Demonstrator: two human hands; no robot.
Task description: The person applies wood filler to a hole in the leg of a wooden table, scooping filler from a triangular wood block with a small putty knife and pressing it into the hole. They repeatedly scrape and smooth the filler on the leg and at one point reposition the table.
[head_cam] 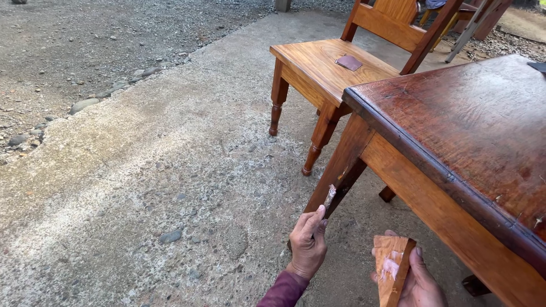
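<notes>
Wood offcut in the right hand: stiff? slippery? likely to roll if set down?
The wood offcut in the right hand looks like a solid wedge, so probably rigid and light enough for one hand. Flat faces suggest it would not roll. The pale putty-like smear on its face may be tacky or messy.

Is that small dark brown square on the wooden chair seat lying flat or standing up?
Flat: the small dark brown square lies face-down against the wooden chair seat.

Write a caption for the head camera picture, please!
Left hand dabs table leg; right hand holds wood piece.
</notes>
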